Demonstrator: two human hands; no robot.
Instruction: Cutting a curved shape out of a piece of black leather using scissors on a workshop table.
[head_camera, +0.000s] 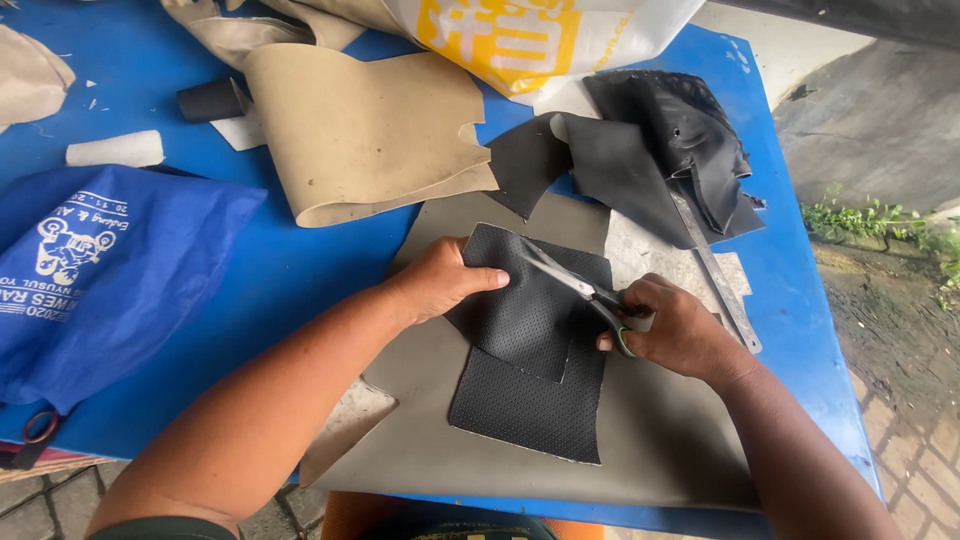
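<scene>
Scissors (580, 290) sit gripped in the right hand (680, 330), blades open over black perforated leather (520, 350) on the grey sheet (660, 430). Left hand (440, 280) lies flat, pinning the leather; best kept taut and fingers off the cut line.

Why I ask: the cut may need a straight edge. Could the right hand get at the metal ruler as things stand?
Probably yes. The metal ruler lies bare on the table just beyond the right hand, nothing on top of it. But that hand holds the scissors, so it would have to put them down first.
</scene>
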